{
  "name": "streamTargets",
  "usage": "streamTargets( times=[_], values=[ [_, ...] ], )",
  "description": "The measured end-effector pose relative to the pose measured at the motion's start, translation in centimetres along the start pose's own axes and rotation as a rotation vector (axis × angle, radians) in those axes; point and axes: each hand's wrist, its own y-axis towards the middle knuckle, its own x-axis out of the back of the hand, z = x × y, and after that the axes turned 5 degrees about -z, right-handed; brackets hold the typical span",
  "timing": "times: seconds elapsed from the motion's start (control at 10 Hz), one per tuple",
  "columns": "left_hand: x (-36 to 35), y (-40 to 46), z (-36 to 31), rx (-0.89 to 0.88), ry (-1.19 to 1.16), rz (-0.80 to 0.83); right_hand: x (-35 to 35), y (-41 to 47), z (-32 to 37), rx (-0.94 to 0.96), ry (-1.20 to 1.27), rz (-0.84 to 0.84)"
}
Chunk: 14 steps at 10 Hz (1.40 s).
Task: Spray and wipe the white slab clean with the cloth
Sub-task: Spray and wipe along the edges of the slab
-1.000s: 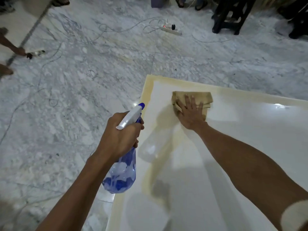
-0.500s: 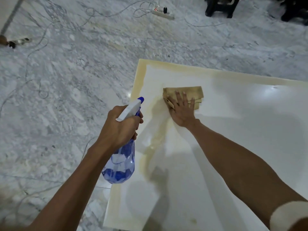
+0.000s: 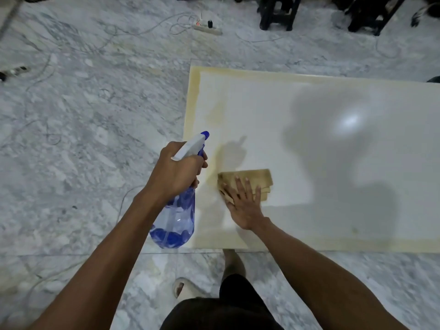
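The white slab [image 3: 309,144] lies flat on the marble floor, with yellowish staining along its edges and near its left side. A folded tan cloth [image 3: 257,178] rests on the slab near its front left corner. My right hand [image 3: 242,206] presses flat on the cloth with straight, spread fingers. My left hand [image 3: 177,171] grips the neck of a clear blue spray bottle [image 3: 175,220] with a white trigger head and blue nozzle, held over the slab's left edge and pointing toward the slab.
Grey-veined marble floor [image 3: 83,139] surrounds the slab, with loose cables and a power strip [image 3: 208,28] at the back. Dark furniture legs [image 3: 276,15] stand at the far edge. My sandalled foot [image 3: 184,288] is just in front of the slab.
My right hand has dragged the cloth from the slab's far left corner toward its near edge. The view tilted down, showing the whole slab. The bottle stays gripped in my left hand.
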Motion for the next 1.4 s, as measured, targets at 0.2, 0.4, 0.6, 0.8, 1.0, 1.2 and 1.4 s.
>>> streamTargets(
  times=[0.2, 0.4, 0.6, 0.8, 1.0, 1.2, 1.4],
  values=[
    [0.8, -3.6, 0.9, -0.044, -0.003, 0.042, 5.0, -6.0, 3.1, -0.194, 0.378, 0.135],
    [1.5, -1.0, -1.6, -0.077, 0.01, 0.004, 17.2, 2.0, 0.0, -0.5, 0.92, -0.215],
    [3.3, 4.2, -4.3, -0.076, 0.02, -0.106, 25.8, 17.7, -3.0, -0.261, 0.749, -0.34],
    [3.8, 9.1, -4.8, -0.008, -0.019, -0.171, 23.2, 33.7, -2.1, 0.023, 0.301, -0.115],
    [3.5, 12.1, -2.5, 0.062, -0.011, -0.182, 16.2, 38.3, -3.1, 0.259, -0.142, -0.033],
    [4.2, 11.1, -0.9, 0.096, -0.039, -0.163, 14.1, 37.1, -2.9, 0.251, -0.126, -0.107],
    [4.8, 9.0, -0.8, 0.102, -0.044, -0.16, 13.2, 34.4, -2.6, 0.262, 0.002, -0.135]
  ],
)
